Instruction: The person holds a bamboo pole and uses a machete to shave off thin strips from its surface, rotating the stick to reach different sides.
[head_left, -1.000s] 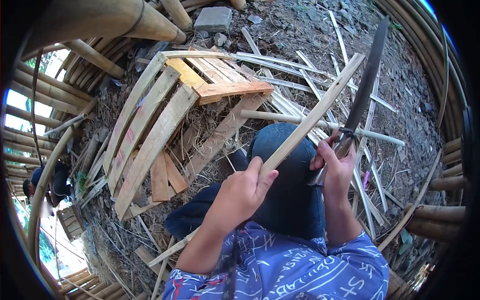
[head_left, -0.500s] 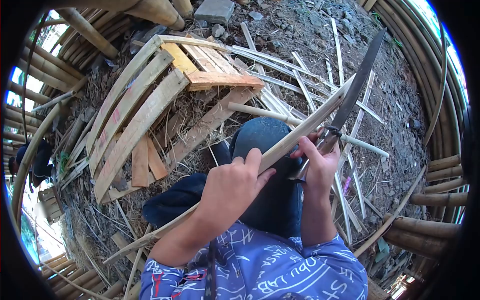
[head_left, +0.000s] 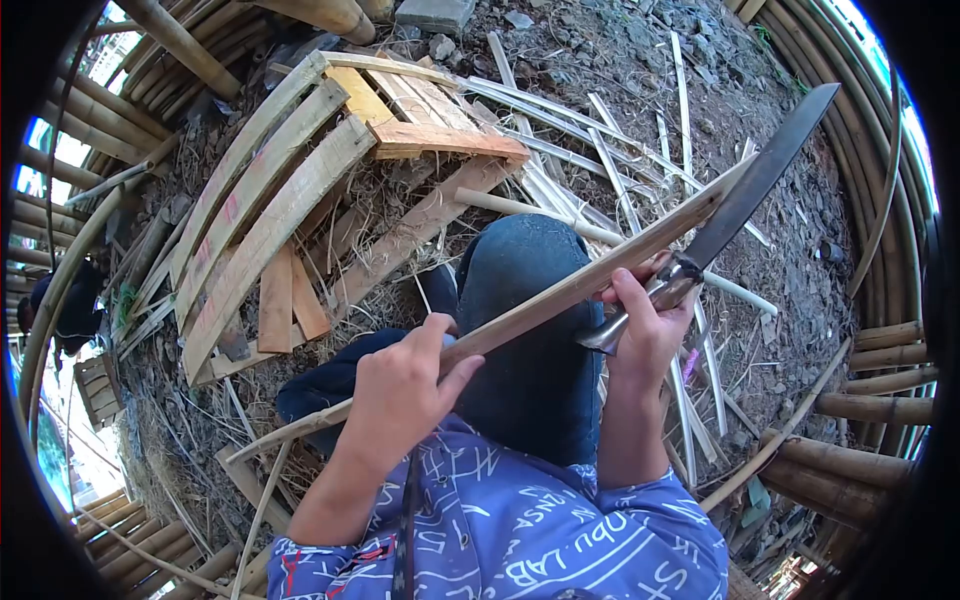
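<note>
My left hand [head_left: 405, 385] is closed around a long split bamboo strip [head_left: 570, 285], which slants from the lower left up to the right across my knee. In my right hand [head_left: 645, 325] is the handle of a large machete [head_left: 760, 195], its blade pointing up and right. The strip's upper end overlaps the blade near its lower half, and the right fingertips are right at the strip's edge. The handle's flared end sticks out below the right palm.
A wooden slatted frame [head_left: 280, 215] lies at the left. Thin split strips [head_left: 605, 165] are scattered over the dirt ahead, with a pale round pole [head_left: 540, 210] among them. Bamboo poles [head_left: 865, 400] line both sides. A person in dark clothes [head_left: 70, 305] is at the far left.
My left hand has moved down and left along with its part of the strip. The machete has shifted right and tilted further over to the right.
</note>
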